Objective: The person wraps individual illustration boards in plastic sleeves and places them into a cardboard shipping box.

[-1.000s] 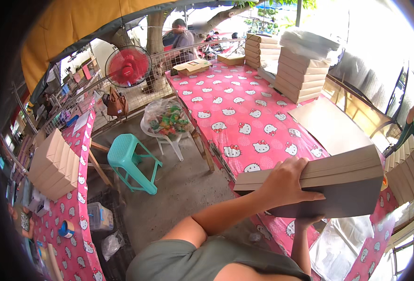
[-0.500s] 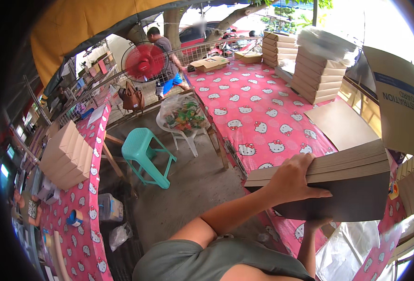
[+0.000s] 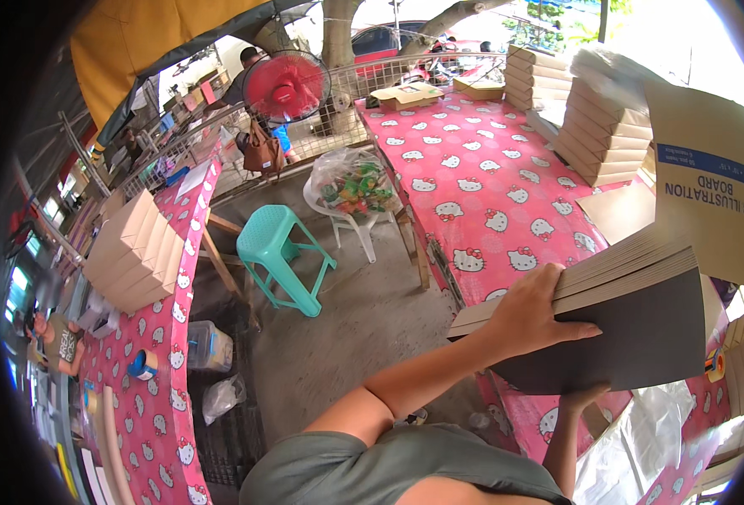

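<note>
Held item: stack of grey boards, many thin sheets with pale edges showing along the top, dark face toward the camera; carried in the air above the near end of the tabletop, tilted up to the right
Left hand: laid over the top left edge of the stack, fingers spread flat down its dark face, thumb side on the pale sheet edges; clasping the stack
Right hand: under the stack's lower edge, only fingertips showing, curled up against the underside; supporting the stack from below
Just right of stack: brown cardboard box with a blue stripe, upright, its lower part behind the stack's upper corner
Tabletop: pink cloth with white cat-face print, running away from the person
Far on tabletop: piles of tan flat boxes, well apart from the stack
Left of tabletop: white plastic chair holding a clear bag of coloured goods; teal plastic stool beside it on the concrete floor
Beyond: red fan by a wire fence
Far left: second pink table carrying a row of tan boxes
</note>
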Available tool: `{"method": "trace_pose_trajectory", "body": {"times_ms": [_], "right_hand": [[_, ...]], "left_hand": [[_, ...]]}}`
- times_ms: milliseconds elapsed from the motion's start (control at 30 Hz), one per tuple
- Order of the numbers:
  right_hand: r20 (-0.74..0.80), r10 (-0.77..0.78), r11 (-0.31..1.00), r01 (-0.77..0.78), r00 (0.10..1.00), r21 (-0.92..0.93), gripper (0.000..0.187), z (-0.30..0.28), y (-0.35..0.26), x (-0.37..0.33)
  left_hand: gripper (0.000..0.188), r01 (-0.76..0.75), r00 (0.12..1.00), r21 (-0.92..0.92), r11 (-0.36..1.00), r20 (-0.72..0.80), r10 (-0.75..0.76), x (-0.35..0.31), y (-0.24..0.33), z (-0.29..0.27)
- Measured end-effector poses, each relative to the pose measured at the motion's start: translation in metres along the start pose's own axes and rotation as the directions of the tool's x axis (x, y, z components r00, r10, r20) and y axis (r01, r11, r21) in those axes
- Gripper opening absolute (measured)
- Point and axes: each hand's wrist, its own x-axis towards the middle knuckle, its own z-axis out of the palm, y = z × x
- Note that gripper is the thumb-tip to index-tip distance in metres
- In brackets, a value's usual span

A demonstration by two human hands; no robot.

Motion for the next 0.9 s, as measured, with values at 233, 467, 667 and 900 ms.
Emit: {"method": "trace_pose_trajectory", "body": {"times_ms": [233,467,667,900], "right_hand": [[0.113,-0.156,0.835,0.192,0.981,-0.516,0.075,-0.04,0.018,0.015],[0.156,-0.148,0.845,0.207,0.977,-0.493,0.042,-0.037,0.007,0.016],[0.086,-0.195,0.801,0.209,0.977,-0.56,0.06,-0.035,0.011,0.015],[0.068,-0.205,0.787,0.205,0.977,-0.582,0.08,-0.029,0.01,0.008]], "left_hand": [[0.073,-0.03,0.999,0.015,0.999,-0.039,0.031,-0.003,-0.001,0.001],[0.078,-0.034,0.999,0.011,0.999,0.025,0.034,-0.004,-0.001,0.005],[0.078,-0.015,0.999,0.032,0.999,0.043,0.013,0.0,0.003,0.008],[0.076,-0.043,0.997,0.037,0.998,0.068,0.04,0.002,0.002,0.009]]}}
